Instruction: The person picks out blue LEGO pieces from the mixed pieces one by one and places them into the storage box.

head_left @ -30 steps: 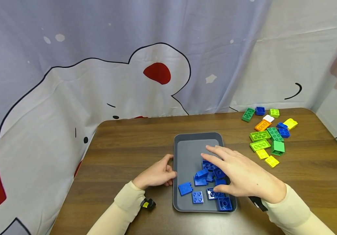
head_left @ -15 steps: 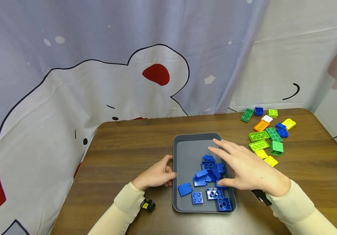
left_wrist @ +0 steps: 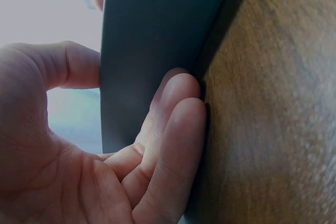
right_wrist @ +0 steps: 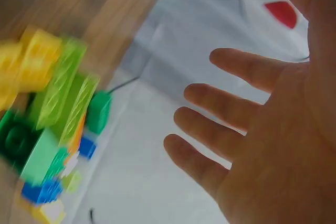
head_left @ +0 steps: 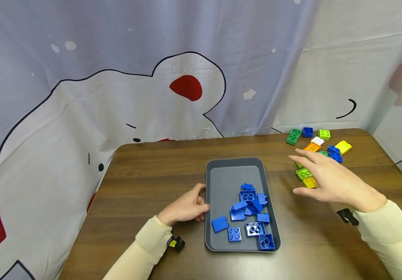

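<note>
At the left side of the grey tray (head_left: 225, 243), my left hand (head_left: 188, 206) grips the wall. In the left wrist view its thumb (left_wrist: 73, 66) hooks over the rim, and several fingers (left_wrist: 176, 140) lie along the tray's outer wall (left_wrist: 152, 35). Blue toy building bricks (head_left: 237, 215) lie loose in the tray, mostly in its near and right part. My right hand (head_left: 330, 177) hovers above the table right of the tray with spread fingers, holding nothing. It partly hides a group of coloured bricks, where a lime brick (head_left: 303, 174) and a yellow brick (head_left: 309, 182) show by its fingers.
Farther back in the group are a dark green brick (head_left: 294, 136), blue bricks (head_left: 335, 156), an orange brick (head_left: 313, 147), a white brick (head_left: 317, 140) and a yellow piece (head_left: 343, 146). A printed curtain (head_left: 116, 105) hangs behind the wooden table (head_left: 144, 167).
My right hand has moved from over the tray to the right and away, toward the coloured bricks, uncovering the blue bricks. My left hand stays at the tray.
</note>
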Demonstrator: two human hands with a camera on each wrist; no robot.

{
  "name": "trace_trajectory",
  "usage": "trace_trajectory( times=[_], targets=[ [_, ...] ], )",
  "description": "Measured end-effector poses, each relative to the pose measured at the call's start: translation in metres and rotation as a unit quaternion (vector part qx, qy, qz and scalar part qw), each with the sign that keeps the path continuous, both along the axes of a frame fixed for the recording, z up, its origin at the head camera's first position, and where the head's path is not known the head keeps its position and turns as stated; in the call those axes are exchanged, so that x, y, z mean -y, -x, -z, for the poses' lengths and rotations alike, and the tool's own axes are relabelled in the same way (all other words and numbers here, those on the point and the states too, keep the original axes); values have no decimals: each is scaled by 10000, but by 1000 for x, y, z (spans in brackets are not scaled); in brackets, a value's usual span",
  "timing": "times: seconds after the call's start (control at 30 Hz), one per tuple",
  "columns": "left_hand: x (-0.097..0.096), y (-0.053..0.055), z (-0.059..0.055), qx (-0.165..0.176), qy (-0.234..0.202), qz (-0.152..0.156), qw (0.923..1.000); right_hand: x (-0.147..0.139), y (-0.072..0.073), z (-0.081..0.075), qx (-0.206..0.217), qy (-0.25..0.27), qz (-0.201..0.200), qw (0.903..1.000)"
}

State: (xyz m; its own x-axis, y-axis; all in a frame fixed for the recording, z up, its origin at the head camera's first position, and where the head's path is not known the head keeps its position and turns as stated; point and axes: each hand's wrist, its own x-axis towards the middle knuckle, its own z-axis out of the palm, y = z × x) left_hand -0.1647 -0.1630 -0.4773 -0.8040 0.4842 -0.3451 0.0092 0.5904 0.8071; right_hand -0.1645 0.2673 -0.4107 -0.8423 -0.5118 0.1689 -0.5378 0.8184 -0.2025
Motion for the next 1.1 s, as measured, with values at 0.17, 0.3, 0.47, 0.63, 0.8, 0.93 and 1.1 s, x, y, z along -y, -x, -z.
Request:
trace_trajectory(
  times=[0.17,0.3,0.47,0.63,0.8,0.93,1.1],
  targets=[
    [0,1,0,-23,41,19,10000,-32,16,8,-38,-103,215,9997],
    [-1,1,0,-21,87,8,10000,-55,27,16,164,-124,450,9988],
    [-1,2,-1,-23,78,0,10000,-79,38,25,363,-145,569,9976],
    [-1,2,-1,7,20,13,10000,-96,49,34,471,-254,612,9967],
    [-1,1,-1,15,32,15,10000,-106,57,43,646,-469,764,9939],
    [-1,0,-1,13,53,-2,10000,-112,62,49,730,-571,806,9924],
    [-1,0,0,7,38,-21,10000,-115,65,52,813,-730,884,9901]
  ],
)
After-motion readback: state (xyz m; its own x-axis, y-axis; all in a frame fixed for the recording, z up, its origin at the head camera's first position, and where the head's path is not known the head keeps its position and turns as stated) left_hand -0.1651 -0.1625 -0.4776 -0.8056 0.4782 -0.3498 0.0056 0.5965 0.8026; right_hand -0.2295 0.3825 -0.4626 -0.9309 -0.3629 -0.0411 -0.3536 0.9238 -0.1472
